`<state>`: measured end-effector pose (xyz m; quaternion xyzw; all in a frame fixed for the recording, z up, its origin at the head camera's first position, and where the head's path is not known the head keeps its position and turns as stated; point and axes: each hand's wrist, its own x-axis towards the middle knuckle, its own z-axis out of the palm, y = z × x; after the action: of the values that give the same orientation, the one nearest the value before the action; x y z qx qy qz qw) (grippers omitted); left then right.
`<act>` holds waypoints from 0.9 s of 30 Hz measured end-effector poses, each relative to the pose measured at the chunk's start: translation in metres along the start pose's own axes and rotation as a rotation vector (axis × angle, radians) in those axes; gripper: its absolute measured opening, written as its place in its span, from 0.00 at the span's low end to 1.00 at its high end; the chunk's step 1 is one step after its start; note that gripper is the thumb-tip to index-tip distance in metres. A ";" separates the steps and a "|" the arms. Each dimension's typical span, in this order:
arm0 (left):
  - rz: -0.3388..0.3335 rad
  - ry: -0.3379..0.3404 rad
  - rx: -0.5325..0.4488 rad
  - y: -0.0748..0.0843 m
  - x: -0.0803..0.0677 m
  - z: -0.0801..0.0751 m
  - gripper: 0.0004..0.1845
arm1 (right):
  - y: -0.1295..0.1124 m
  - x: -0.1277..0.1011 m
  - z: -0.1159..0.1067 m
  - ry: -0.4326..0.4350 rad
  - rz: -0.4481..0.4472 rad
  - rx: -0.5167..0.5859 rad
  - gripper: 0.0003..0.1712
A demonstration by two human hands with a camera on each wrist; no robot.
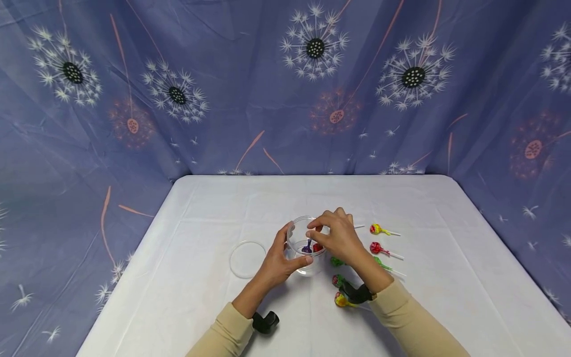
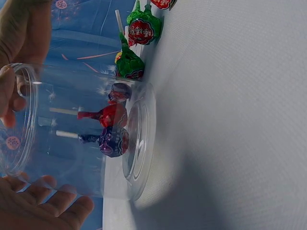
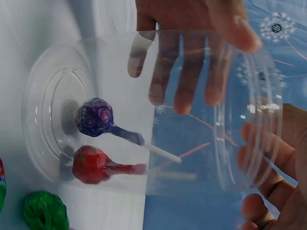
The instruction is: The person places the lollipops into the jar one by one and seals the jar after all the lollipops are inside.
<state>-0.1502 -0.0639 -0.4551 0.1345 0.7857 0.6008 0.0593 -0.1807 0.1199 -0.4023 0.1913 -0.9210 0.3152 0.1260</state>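
1. A clear cup (image 1: 305, 248) stands at the centre of the frame on the white desk (image 1: 214, 208).
2. Inside lie a purple lollipop (image 3: 96, 117) and a red lollipop (image 3: 91, 165).
3. The left hand (image 1: 278, 260) has its grip wrapped round the cup's side.
4. The right hand (image 1: 336, 235) hovers over the rim, fingers loosely curled, holding nothing.
5. A clear lid (image 1: 247, 259) lies to the left; more lollipops (image 1: 379, 248) lie to the right.
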 end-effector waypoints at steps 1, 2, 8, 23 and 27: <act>0.005 0.001 0.000 -0.001 0.000 0.000 0.51 | 0.000 -0.001 -0.002 0.007 -0.001 0.016 0.08; 0.003 0.004 0.002 -0.001 0.000 0.000 0.51 | 0.001 -0.003 -0.005 0.014 -0.002 0.033 0.08; -0.016 0.013 0.026 0.000 0.000 0.001 0.52 | 0.003 -0.014 -0.024 0.056 0.005 0.129 0.09; -0.049 0.018 0.062 0.022 -0.006 0.001 0.50 | 0.035 -0.051 -0.055 0.131 0.096 0.098 0.10; -0.047 0.010 0.060 0.040 -0.012 -0.001 0.49 | 0.049 -0.060 -0.059 0.127 0.159 0.059 0.10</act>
<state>-0.1331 -0.0585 -0.4168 0.1147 0.8066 0.5761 0.0657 -0.1411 0.2090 -0.4041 0.1009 -0.9138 0.3625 0.1532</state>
